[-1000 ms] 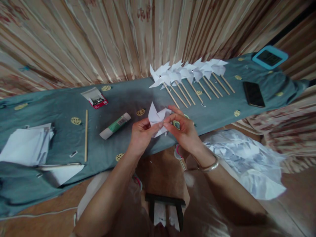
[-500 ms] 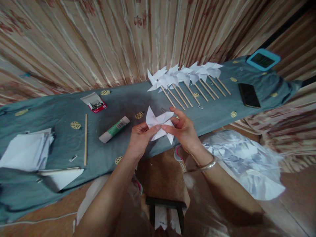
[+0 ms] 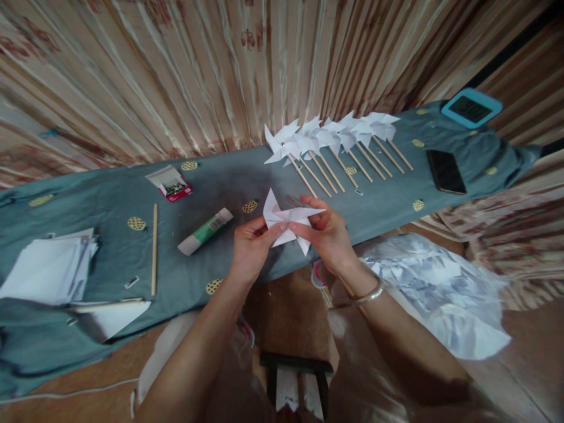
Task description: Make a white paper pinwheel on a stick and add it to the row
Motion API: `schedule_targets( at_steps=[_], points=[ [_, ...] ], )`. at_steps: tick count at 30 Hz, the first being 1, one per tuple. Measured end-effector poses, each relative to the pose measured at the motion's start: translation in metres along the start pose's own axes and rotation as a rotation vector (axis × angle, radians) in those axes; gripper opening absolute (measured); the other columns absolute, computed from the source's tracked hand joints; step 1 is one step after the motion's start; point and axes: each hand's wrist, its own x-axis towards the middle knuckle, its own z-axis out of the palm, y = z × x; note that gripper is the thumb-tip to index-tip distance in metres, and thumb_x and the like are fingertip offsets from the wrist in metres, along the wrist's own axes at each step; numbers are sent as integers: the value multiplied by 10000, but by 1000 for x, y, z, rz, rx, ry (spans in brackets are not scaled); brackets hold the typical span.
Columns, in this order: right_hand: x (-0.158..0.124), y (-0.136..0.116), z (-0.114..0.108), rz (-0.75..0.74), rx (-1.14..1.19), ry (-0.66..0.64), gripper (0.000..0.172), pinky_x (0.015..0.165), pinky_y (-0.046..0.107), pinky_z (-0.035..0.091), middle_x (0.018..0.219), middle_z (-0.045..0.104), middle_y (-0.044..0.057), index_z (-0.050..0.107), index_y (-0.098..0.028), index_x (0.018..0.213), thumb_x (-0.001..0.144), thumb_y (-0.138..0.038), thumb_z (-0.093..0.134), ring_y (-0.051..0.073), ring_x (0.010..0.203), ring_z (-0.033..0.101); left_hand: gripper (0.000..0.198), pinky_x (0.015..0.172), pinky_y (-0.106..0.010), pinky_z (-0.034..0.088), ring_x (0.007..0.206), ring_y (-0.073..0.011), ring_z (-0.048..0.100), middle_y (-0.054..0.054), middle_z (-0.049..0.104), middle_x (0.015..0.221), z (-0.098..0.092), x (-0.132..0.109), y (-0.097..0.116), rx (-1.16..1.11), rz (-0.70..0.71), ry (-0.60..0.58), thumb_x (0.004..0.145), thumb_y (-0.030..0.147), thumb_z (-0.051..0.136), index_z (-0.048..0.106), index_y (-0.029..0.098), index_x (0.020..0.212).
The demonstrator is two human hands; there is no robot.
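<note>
A white paper pinwheel head (image 3: 282, 218) without a stick is held over the front edge of the table, its pointed blades spread. My left hand (image 3: 252, 244) pinches it from the left, thumb pressed near the centre. From the other side my right hand (image 3: 329, 232) grips it, its thumb also at the centre and its fingers behind the paper. Behind my hands lies a row of several finished pinwheels (image 3: 328, 138) on wooden sticks. Left of my hands is a glue stick (image 3: 205, 231) with a green label.
A red box of metal pins (image 3: 175, 189), a loose wooden stick (image 3: 154, 249) and a stack of paper (image 3: 46, 267) lie at left. At right are a phone (image 3: 446, 171) and a blue-framed clock (image 3: 471, 108). A clear bag of paper scraps (image 3: 436, 288) sits below the table edge.
The upper right blade of the pinwheel head now reaches further right, past my right fingers. My hands have barely shifted, and both keep their hold on the paper.
</note>
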Motion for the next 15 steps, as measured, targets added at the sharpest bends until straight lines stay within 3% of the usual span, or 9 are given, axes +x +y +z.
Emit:
schedule_targets(
  at_steps=[9,15],
  points=[
    [1,1,1,11,14,-4,661,663,354,578,797,739,-20,571,-241,1186,604,-337,869,193,680,693,219,617,-259,483,605,-129,603,-23,758,704,-2,1,-3,52,43,38,564,294,886,809,175,730],
    [2,4,2,25,9,-1,636,622,344,563,756,728,-36,578,-256,1177,611,-335,858,200,669,685,230,607,-265,477,613,-143,609,-30,751,701,-1,1,-2,79,59,60,570,306,887,802,162,729]
  ],
)
